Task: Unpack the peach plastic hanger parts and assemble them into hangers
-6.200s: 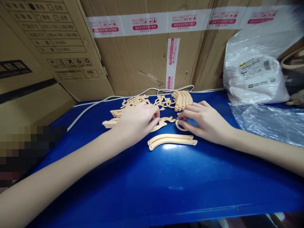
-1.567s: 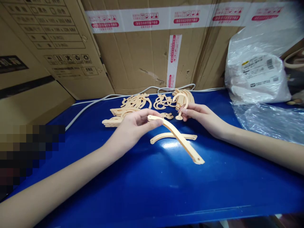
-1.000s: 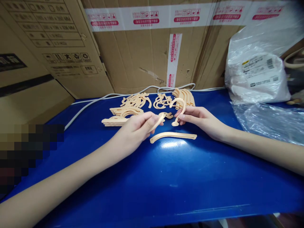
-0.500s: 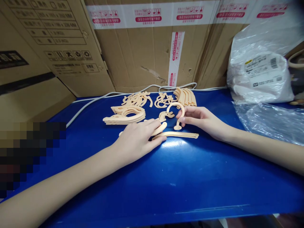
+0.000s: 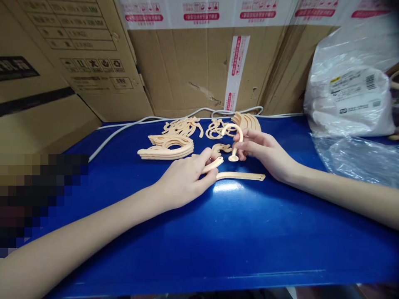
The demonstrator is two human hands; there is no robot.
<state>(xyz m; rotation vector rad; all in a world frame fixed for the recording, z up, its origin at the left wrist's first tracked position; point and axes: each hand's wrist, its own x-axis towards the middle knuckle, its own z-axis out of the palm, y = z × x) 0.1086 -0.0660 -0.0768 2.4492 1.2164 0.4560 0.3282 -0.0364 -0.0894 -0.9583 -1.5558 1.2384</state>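
Blue tabletop (image 5: 218, 232) before cardboard boxes (image 5: 193, 62)

Bright overhead light throws a white glare patch on the glossy blue bench (image 5: 218, 232) and soft shadows under the forearms, while the wide lens bends the edges and a pixelated block (image 5: 40, 199) covers the left side.

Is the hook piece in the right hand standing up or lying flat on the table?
Upright: the right hand holds the hook piece with its curve on top and its round foot down by the blue table.
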